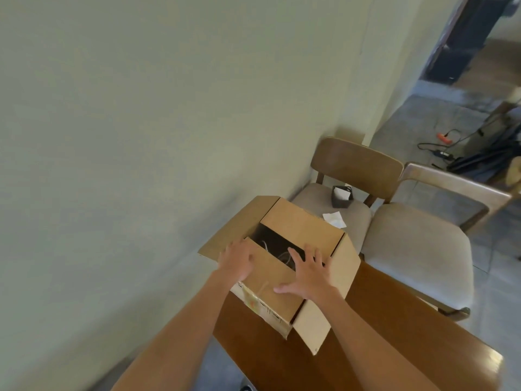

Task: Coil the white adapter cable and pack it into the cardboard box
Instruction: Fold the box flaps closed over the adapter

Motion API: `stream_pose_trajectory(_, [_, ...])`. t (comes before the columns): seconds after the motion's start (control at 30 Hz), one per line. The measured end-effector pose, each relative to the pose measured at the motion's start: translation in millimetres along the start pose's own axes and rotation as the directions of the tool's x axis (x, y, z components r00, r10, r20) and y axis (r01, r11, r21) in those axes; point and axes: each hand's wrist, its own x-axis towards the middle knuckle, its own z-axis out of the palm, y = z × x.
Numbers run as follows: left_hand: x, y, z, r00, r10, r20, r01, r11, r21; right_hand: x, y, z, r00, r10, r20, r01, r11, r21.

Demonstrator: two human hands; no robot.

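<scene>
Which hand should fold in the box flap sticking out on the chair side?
Probably the right hand. It lies flat on the near flap of the brown cardboard box, right beside that open side flap. The left hand rests at the opposite edge, by the pale wall.

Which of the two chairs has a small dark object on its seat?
The chair next to the wall, behind the cardboard box; a white paper lies there too. The other chair stands to its right.

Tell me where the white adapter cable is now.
Head view, centre: the white adapter cable lies inside the cardboard box, glimpsed through the dark gap between its flaps, between the left hand and the right hand resting on the near flap.
</scene>
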Motion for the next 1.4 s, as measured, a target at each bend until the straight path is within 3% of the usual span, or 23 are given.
stream_pose_trajectory(0.1, [15, -9, -5, 0.99, -0.035, -0.14, 0.024, 0.996, -0.081, 3, 4, -5, 0.999, 0.02, 0.028, -0.021, 0.999, 0.037])
stream_pose_trajectory(0.17, [27, -13, -10, 0.988, -0.048, -0.145, 0.034, 0.995, -0.098, 5, 5, -6, 0.999, 0.028, 0.037, -0.03, 0.999, 0.044])
stream_pose_trajectory(0.4, [71, -17, -18, 0.99, -0.073, 0.119, 0.086, 0.99, -0.114, 11, 6, -5, 0.999, 0.037, 0.035, -0.04, 0.996, 0.083])
stream_pose_trajectory(0.7, [102, -44, -22, 0.935, -0.226, 0.273, 0.3, 0.915, -0.269, 24, -2, -11, 0.995, 0.075, 0.068, -0.078, 0.996, 0.041])
stream_pose_trajectory(0.8, [104, -50, -30, 0.937, -0.262, 0.233, 0.309, 0.931, -0.194, 25, -1, -13, 0.994, 0.077, 0.073, -0.08, 0.996, 0.03])
stream_pose_trajectory(0.93, [96, -44, -53, 0.95, -0.307, 0.055, 0.307, 0.952, 0.0, 18, -3, -19, 0.995, 0.071, 0.077, -0.074, 0.997, 0.035])
stream_pose_trajectory(1.07, [78, -13, -79, 0.974, -0.16, -0.158, 0.186, 0.969, 0.164, 7, -7, -23, 0.995, 0.06, 0.085, -0.065, 0.996, 0.06])
stream_pose_trajectory(1.13, [66, 11, -82, 0.986, -0.031, -0.166, 0.057, 0.987, 0.153, 1, -7, -24, 0.996, 0.048, 0.078, -0.054, 0.996, 0.074])
stream_pose_trajectory(1.27, [38, 59, -63, 0.991, 0.117, 0.062, -0.123, 0.987, 0.104, -12, 0, -16, 0.996, 0.048, 0.069, -0.055, 0.994, 0.097])
stream_pose_trajectory(1.4, [18, 66, -21, 0.973, 0.06, 0.225, -0.109, 0.971, 0.214, -25, 17, -4, 0.994, 0.06, 0.091, -0.074, 0.986, 0.15])
